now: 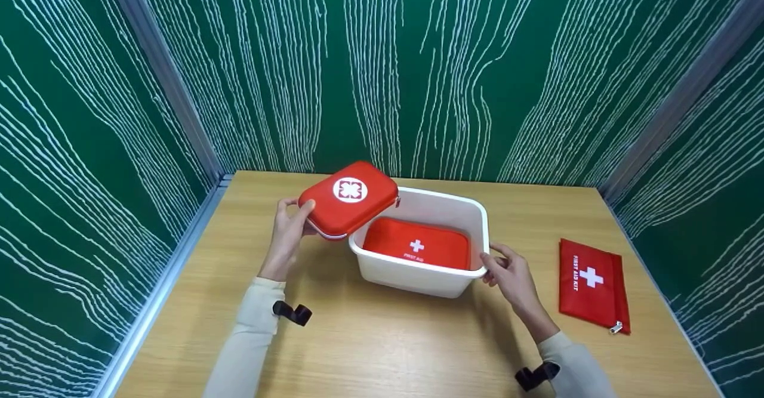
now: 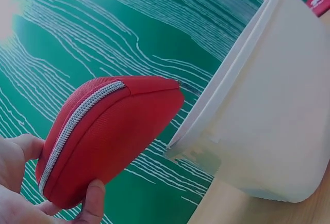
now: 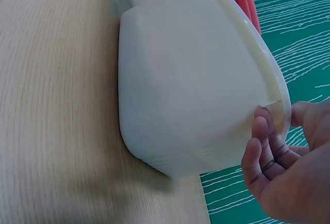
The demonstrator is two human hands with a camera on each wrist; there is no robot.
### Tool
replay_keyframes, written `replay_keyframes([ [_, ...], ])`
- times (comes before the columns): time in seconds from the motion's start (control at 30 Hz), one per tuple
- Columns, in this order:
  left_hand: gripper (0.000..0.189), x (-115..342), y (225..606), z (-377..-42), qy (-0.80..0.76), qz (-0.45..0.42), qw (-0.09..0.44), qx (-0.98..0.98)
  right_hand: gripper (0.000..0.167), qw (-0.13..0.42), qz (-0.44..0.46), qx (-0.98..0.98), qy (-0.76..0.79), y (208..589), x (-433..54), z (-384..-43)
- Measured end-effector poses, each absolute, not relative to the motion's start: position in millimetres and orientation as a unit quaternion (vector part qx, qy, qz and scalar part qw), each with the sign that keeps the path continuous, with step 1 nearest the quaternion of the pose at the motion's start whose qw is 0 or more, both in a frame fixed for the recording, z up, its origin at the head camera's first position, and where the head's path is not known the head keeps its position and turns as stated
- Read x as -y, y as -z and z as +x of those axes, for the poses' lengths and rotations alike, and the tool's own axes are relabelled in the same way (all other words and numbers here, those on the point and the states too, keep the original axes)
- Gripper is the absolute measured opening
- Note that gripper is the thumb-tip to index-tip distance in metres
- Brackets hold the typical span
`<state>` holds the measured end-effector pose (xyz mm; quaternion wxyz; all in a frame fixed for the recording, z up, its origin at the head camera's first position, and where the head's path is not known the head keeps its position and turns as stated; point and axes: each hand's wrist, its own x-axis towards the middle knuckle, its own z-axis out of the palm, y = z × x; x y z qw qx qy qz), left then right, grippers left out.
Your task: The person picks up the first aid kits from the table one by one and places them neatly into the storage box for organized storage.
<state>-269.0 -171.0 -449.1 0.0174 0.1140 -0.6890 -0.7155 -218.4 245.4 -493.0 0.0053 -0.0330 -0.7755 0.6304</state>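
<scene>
My left hand (image 1: 286,231) grips a red hard-shell first aid case (image 1: 325,204) by its near left corner, holding it tilted over the left rim of a white plastic bin (image 1: 412,278). In the left wrist view, the case (image 2: 118,131) shows a silver zipper along its side, with thumb and fingers on either face. My right hand (image 1: 510,272) pinches the bin's right rim, thumb on the inside and fingers outside, as the right wrist view of the hand (image 3: 289,167) shows. Inside the bin lies a red first aid pouch (image 1: 436,246) with a white cross.
A flat red first aid kit pouch (image 1: 591,284) with a zipper lies on the wooden table (image 1: 382,344) at the right. Green panels (image 1: 418,76) with white wavy lines and grey metal posts (image 1: 161,70) enclose the table at the back and sides.
</scene>
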Motion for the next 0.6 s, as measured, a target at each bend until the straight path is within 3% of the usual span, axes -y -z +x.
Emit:
replay_keyframes([
  [0.6,0.053,159.2,437.5,-269.9,0.699,0.092,-0.023,0.709,0.040,0.025,-0.034,0.778,-0.627,513.6,-250.9,-227.1],
])
